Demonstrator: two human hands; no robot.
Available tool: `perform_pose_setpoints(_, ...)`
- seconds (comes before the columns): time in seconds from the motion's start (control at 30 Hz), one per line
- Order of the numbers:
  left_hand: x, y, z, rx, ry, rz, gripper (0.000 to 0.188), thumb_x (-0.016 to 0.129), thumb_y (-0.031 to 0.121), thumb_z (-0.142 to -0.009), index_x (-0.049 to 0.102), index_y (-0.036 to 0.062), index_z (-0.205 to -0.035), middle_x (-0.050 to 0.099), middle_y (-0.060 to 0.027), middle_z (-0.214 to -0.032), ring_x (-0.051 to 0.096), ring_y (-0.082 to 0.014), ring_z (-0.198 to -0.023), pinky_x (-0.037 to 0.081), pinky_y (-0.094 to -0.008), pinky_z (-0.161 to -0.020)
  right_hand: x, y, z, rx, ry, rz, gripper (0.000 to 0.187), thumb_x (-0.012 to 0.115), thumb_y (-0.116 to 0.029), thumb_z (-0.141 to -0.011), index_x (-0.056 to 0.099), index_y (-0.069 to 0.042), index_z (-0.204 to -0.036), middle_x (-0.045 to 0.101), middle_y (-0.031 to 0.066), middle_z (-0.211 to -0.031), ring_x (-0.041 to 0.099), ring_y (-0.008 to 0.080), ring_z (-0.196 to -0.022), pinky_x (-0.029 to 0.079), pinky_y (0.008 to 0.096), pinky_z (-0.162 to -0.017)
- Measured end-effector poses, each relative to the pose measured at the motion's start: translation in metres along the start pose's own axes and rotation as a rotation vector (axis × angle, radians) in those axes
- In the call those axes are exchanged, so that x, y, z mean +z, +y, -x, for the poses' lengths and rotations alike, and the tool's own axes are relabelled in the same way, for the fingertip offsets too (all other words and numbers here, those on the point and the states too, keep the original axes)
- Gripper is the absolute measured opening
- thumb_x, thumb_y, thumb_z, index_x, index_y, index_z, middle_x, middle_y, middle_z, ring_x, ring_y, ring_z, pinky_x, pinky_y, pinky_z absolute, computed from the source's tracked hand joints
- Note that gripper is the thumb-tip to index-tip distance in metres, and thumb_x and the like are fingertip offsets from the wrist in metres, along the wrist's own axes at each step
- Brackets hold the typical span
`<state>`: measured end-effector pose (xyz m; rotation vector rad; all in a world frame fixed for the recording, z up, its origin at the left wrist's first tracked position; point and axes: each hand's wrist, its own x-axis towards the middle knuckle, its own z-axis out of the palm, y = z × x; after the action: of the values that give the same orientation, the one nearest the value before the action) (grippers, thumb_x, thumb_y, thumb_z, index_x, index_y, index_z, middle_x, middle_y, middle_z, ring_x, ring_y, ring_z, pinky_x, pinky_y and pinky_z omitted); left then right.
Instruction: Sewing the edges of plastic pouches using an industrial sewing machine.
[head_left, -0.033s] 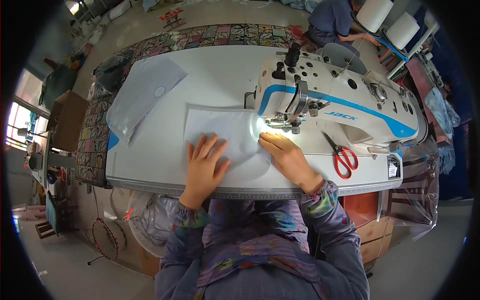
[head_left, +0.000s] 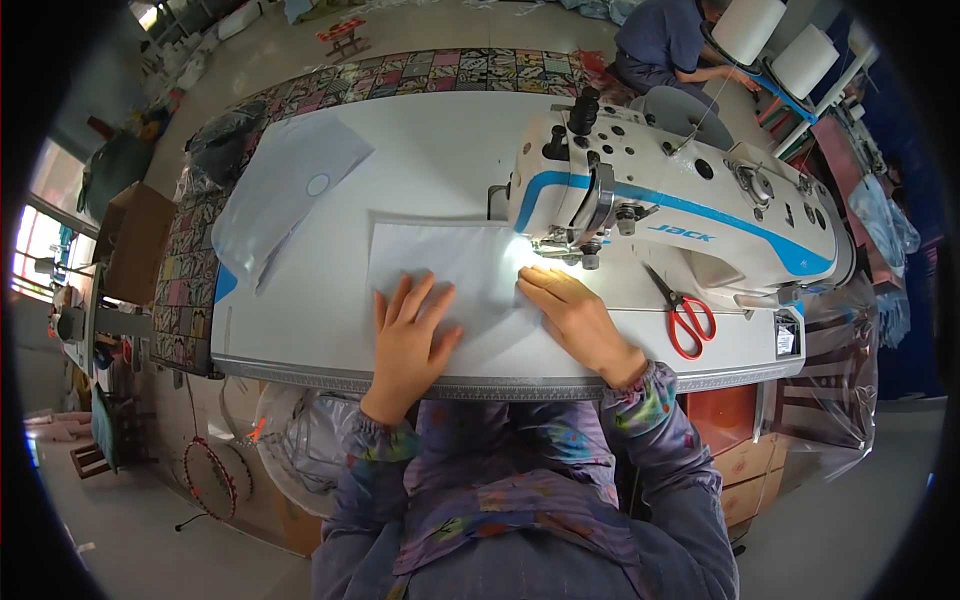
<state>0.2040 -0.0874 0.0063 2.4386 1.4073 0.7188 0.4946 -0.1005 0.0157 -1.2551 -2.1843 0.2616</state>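
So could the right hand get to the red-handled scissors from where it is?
Probably yes. The right hand lies flat on the white fabric by the needle, and the scissors lie on the sewing machine's bed just to its right, with nothing between them.

This is a garment-sewing workshop: a white and blue industrial sewing machine [head_left: 680, 215] stands on a long white work surface [head_left: 440, 150] with a ruler strip along its front edge, its lamp lighting a flat piece of white fabric [head_left: 450, 270], and red-handled scissors [head_left: 688, 318] lie beside it. Large white cones of thread [head_left: 775, 40] stand at a neighbouring station where another person in a blue top [head_left: 665, 40] sits at work. Cardboard boxes [head_left: 130, 240] and clear plastic bags of material [head_left: 300, 440] crowd the concrete floor [head_left: 130, 520].
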Motion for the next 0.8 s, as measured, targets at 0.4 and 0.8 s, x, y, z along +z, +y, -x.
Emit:
perform_pose_setpoints(0.4,0.001,-0.004,-0.031,0.029,-0.066,-0.046,0.057,0.076,0.043,-0.092,0.068,0.0211,-0.144,0.048,-0.0083,-0.163,0.035,-0.0357,-0.157,0.011,-0.0767,-0.123,-0.004,-0.004,-0.001,0.002,0.011,-0.007,0.053,0.066,0.006,-0.08,0.068,0.0,-0.133,0.068,0.0167,-0.139,0.064,0.0395,-0.129,0.052,0.046,-0.111)
perform_pose_setpoints(0.8,0.009,-0.026,-0.078,0.075,-0.132,-0.071,0.051,0.071,0.043,-0.098,0.066,0.0235,-0.145,0.052,-0.0018,-0.163,0.04,-0.03,-0.156,0.009,-0.0762,-0.123,0.0,-0.004,-0.003,0.009,0.012,0.045,0.055,0.064,0.006,-0.082,0.065,0.001,-0.137,0.066,0.0199,-0.141,0.063,0.0403,-0.13,0.05,0.0467,-0.114)
